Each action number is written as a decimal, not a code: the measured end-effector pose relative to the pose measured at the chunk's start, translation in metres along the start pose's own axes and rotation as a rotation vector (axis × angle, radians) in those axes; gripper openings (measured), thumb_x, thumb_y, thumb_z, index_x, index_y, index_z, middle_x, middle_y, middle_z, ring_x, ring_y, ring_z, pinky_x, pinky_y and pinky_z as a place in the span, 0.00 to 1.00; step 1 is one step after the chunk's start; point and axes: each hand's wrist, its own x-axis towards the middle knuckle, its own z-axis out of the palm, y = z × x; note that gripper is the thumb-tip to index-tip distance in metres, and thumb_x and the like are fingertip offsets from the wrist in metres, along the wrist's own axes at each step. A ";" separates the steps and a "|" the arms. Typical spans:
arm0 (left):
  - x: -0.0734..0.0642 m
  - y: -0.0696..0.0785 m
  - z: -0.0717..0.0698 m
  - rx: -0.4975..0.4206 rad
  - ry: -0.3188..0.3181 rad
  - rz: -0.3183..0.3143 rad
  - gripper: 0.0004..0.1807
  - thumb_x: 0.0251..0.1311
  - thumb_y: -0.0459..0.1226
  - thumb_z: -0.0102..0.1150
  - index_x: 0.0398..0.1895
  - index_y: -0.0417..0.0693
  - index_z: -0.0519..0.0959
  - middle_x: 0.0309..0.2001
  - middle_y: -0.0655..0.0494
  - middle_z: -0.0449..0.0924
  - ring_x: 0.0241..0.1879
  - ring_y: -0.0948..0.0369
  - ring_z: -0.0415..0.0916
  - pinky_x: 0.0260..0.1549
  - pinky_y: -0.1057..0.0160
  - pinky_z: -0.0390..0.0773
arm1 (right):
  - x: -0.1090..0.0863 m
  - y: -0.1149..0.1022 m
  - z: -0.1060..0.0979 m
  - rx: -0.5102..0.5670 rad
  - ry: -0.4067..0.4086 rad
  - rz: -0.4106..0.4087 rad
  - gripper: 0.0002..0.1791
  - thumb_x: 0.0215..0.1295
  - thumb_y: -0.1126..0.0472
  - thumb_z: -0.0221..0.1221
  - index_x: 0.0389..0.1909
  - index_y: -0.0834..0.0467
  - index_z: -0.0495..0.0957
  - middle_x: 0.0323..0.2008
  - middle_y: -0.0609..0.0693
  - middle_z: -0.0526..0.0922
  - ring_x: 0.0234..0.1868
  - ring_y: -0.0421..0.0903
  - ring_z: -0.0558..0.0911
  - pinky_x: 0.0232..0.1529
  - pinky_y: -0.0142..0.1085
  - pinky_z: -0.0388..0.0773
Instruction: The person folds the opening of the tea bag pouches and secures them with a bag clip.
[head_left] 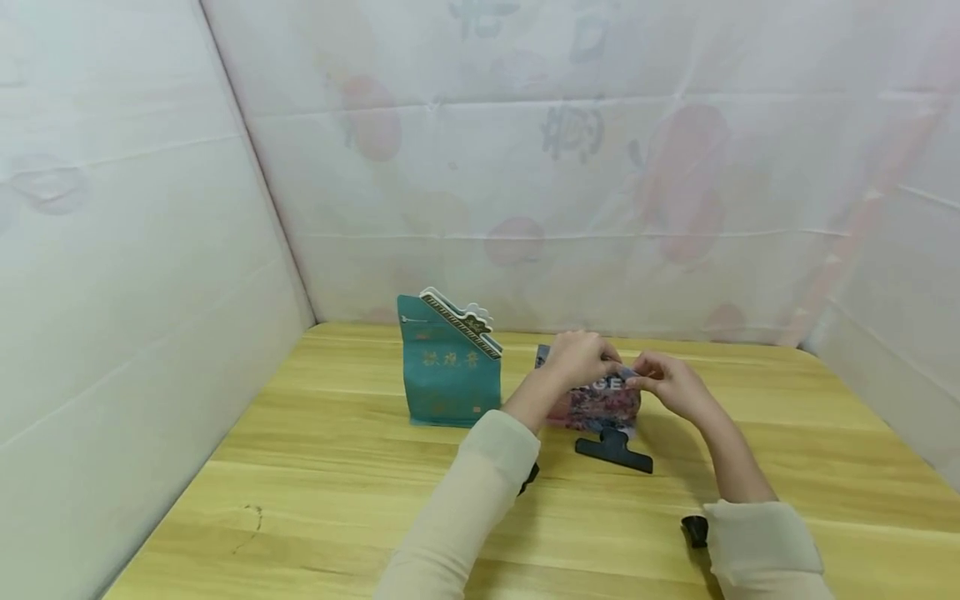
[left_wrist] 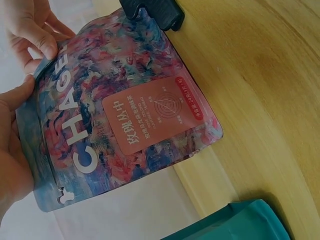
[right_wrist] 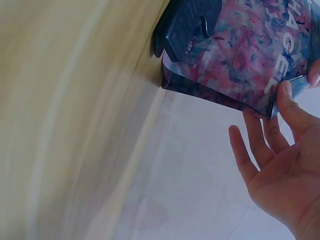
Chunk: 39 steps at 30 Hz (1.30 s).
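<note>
A multicoloured painted pouch (left_wrist: 115, 85) with white lettering stands on the table, its upper edge between my two hands. My left hand (head_left: 581, 358) pinches the top edge, with the thumb on the printed front in the left wrist view. My right hand (right_wrist: 285, 170) pinches the top corner on the other side between thumb and fingers; its little finger stands away from the pouch. On the table just before the pouch's base lies a wide black clip (head_left: 615, 450). The pouch's back is hidden.
Left of my hands stands a teal pouch (head_left: 450, 379), a decorative clip (head_left: 461, 322) slanting across its top corner. A black object (head_left: 529, 478) is partly hidden by my left forearm, another black piece (head_left: 695, 531) lies beside my right sleeve. A printed cloth (head_left: 480, 167) hangs behind the table.
</note>
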 end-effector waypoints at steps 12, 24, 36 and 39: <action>-0.002 -0.002 -0.001 -0.015 -0.001 -0.003 0.12 0.61 0.50 0.54 0.43 0.67 0.83 0.39 0.72 0.80 0.23 0.75 0.68 0.20 0.75 0.64 | -0.001 -0.003 0.005 -0.074 0.049 -0.011 0.04 0.64 0.61 0.57 0.33 0.58 0.73 0.37 0.56 0.78 0.41 0.62 0.78 0.30 0.46 0.74; -0.001 0.000 0.002 0.000 0.028 -0.026 0.12 0.60 0.51 0.54 0.42 0.68 0.84 0.37 0.72 0.80 0.23 0.75 0.68 0.18 0.75 0.63 | -0.002 -0.004 0.004 -0.067 0.051 0.003 0.05 0.63 0.61 0.57 0.34 0.59 0.75 0.39 0.60 0.78 0.42 0.63 0.78 0.31 0.47 0.74; 0.002 -0.002 0.004 -0.002 0.039 -0.035 0.11 0.60 0.51 0.55 0.41 0.68 0.84 0.38 0.73 0.80 0.29 0.74 0.71 0.24 0.75 0.65 | -0.001 -0.007 0.002 0.058 -0.009 -0.038 0.11 0.65 0.65 0.56 0.47 0.65 0.74 0.44 0.60 0.76 0.46 0.58 0.75 0.45 0.51 0.72; 0.001 -0.002 0.003 -0.008 0.036 -0.031 0.11 0.60 0.51 0.55 0.41 0.68 0.84 0.38 0.73 0.80 0.29 0.74 0.71 0.23 0.76 0.65 | 0.000 -0.008 0.005 0.050 0.024 -0.042 0.08 0.64 0.66 0.57 0.42 0.65 0.75 0.40 0.58 0.78 0.43 0.57 0.76 0.43 0.49 0.73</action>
